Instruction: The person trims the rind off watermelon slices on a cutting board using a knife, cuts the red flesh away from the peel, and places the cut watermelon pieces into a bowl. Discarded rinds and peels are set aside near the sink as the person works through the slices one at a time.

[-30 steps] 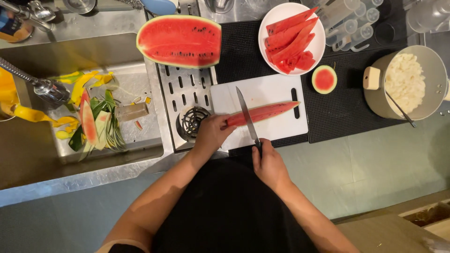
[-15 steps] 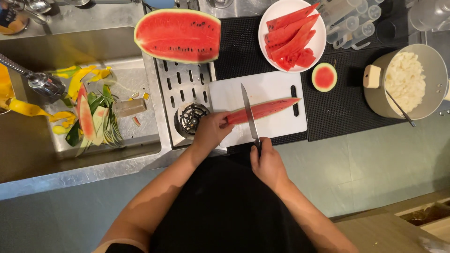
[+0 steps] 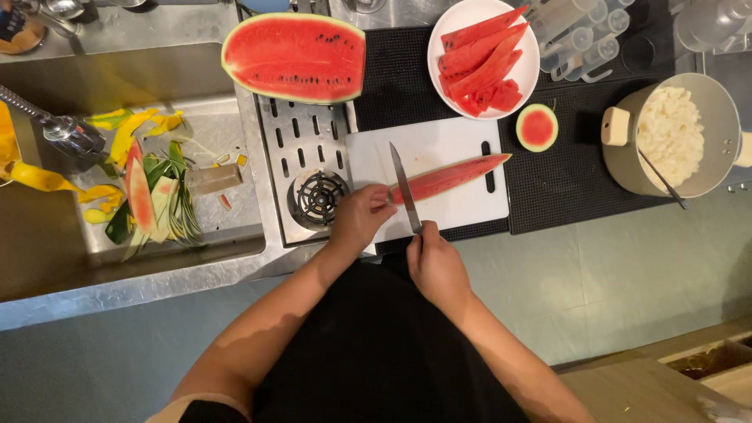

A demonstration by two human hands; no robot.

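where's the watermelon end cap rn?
In the head view, the small round watermelon end cap lies cut face up on the black mat, right of the white cutting board, just below the white plate of slices and left of the pot.

My knife point(image 3: 405, 186) has slid left along the watermelon wedge point(image 3: 450, 178), its blade now crossing the wedge's left end, close beside my left hand point(image 3: 362, 217) holding it.
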